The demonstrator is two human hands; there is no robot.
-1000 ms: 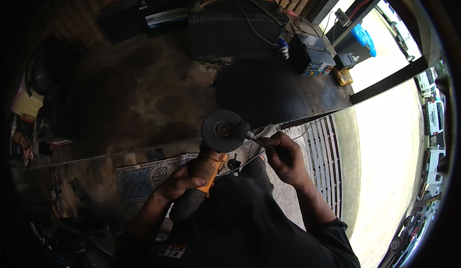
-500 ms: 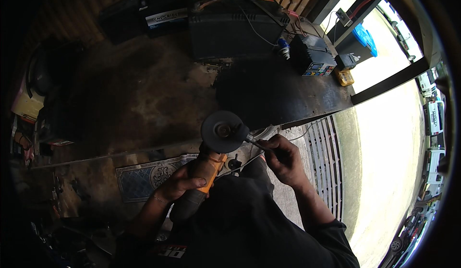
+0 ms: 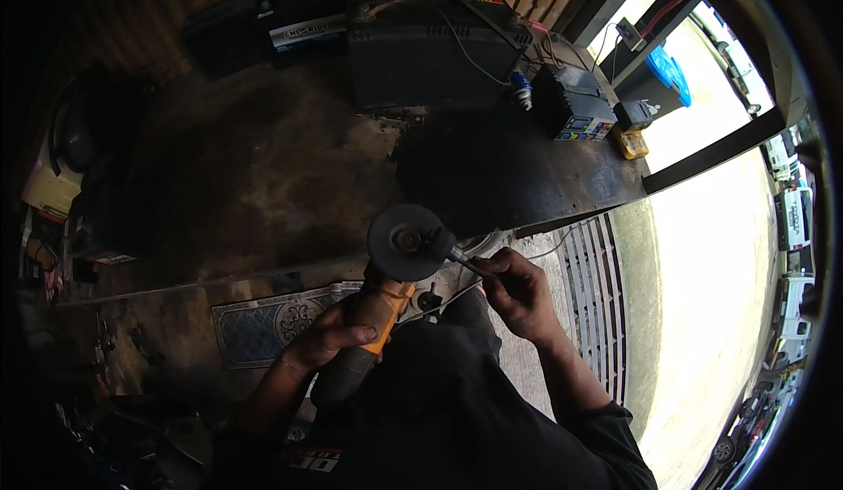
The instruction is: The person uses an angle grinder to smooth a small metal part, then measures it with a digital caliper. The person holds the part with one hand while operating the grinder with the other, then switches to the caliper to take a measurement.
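By the left grip [image 3: 332,335], closed around its body, an orange-and-black angle grinder [image 3: 382,314] is held, its disc [image 3: 395,246] at one o'clock; in the right grip [image 3: 520,297] a slim metal rod [image 3: 458,254] is pinched, its dark head overlapping the disc at three o'clock, contact unclear. The rod is apparently being offered to the disc, and steady angling seems called for next. At twelve o'clock the desk [image 3: 263,174] is seen.

Sunlit ground [image 3: 702,288] lies beside the stained workbench [image 3: 255,165].
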